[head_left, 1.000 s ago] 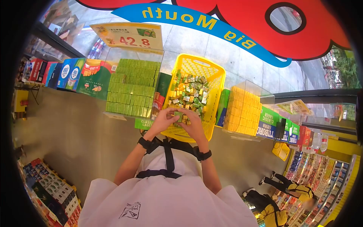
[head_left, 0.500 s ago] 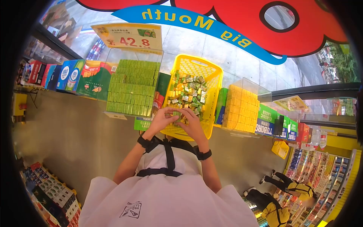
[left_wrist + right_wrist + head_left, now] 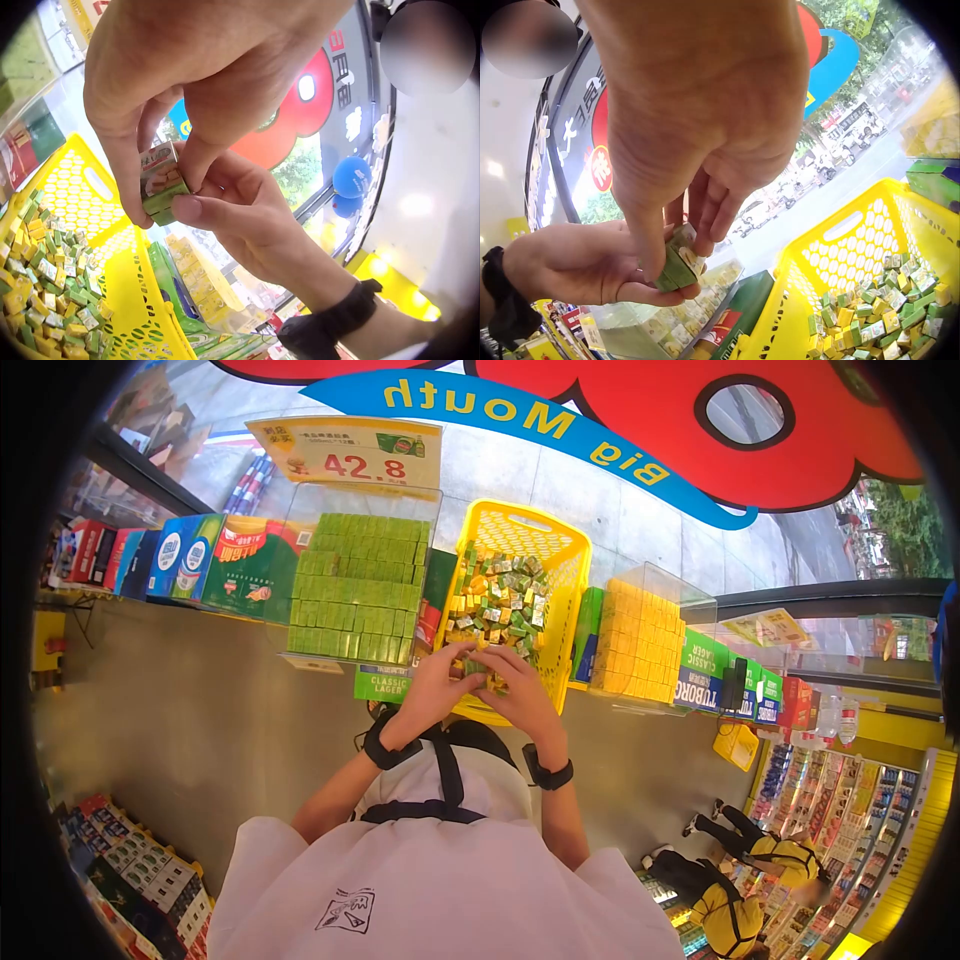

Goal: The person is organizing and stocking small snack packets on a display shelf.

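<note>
Both hands meet over the near end of a yellow plastic basket (image 3: pixel 572 585). Between their fingertips is a small green box (image 3: pixel 162 184) with a pale printed face; a seam runs along the green side of this box (image 3: pixel 679 264). My left hand (image 3: pixel 432 688) pinches it from the left, and my right hand (image 3: pixel 522 695) grips it from the other side with thumb and fingers. In the basket lies a loose heap of small green and yellow boxes (image 3: pixel 505 595). The hands partly hide the heap's near part.
Left of the basket, a clear case holds stacked green boxes (image 3: pixel 355 595) under a price sign (image 3: pixel 350 455). To the right stand stacked yellow boxes (image 3: pixel 640 645) in another clear case. Beer cartons (image 3: pixel 705 670) line the ledge. Two people (image 3: pixel 725 910) are at the lower right.
Both hands stay together on the small box and have shifted slightly, with the wrists a little wider apart. The view has shifted slightly too.
</note>
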Motion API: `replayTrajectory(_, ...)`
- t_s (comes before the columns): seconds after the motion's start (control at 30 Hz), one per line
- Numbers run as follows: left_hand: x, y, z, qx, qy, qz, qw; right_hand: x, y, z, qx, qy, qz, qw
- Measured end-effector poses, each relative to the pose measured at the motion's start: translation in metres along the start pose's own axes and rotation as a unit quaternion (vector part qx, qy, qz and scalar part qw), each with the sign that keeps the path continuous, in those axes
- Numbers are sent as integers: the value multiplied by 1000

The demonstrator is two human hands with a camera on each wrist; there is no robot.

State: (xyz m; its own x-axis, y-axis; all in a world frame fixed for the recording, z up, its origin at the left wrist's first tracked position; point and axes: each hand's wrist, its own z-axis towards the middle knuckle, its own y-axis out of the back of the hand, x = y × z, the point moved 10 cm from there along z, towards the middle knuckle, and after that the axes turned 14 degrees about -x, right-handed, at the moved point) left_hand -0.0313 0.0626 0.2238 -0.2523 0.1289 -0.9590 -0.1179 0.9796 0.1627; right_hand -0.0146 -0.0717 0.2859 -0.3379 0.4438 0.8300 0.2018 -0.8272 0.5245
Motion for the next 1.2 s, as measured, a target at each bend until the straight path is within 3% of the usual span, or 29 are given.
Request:
replayTrajectory(0.1, -21, 18, -4, -13, -64, -5, 998, 16, -4, 4, 9, 2, -11, 1000)
replayTrajectory(0.2, -34, 47, -5, 19, -36, 39, 998, 46, -15, 12, 11, 29, -8, 999)
replayTrajectory(0.43, -47, 126, 5, -6, -21, -5, 1000, 103, -62, 52, -26, 50, -13, 998)
replayTrajectory(0.5, -56, 157, 13, -93, -75, -46, 992, 116, -75, 71, -37, 29, -18, 999)
replayTrajectory(0.57, -41, 182, 27, -116, -94, -16, 989, 120, -95, 88, -46, 37, -17, 998)
replayTrajectory(0.63, -40, 200, 37, -139, -114, 14, 984, 120, -112, 107, -58, 21, -38, 997)
replayTrajectory(0.7, -55, 217, 38, -202, -202, 149, 947, 116, -131, 124, -66, 4, -43, 997)
replayTrajectory(0.8, -36, 224, 52, -210, -237, 222, 922, 100, -158, 151, -73, -21, -63, 995)
replayTrajectory(0.9, -27, 221, 61, -219, -259, 301, 891, 84, -178, 170, -77, -42, -88, 992)
replayTrajectory(1.2, 0, 218, 80, -169, -244, 345, 890, 34, -212, 207, -81, -76, -111, 988)
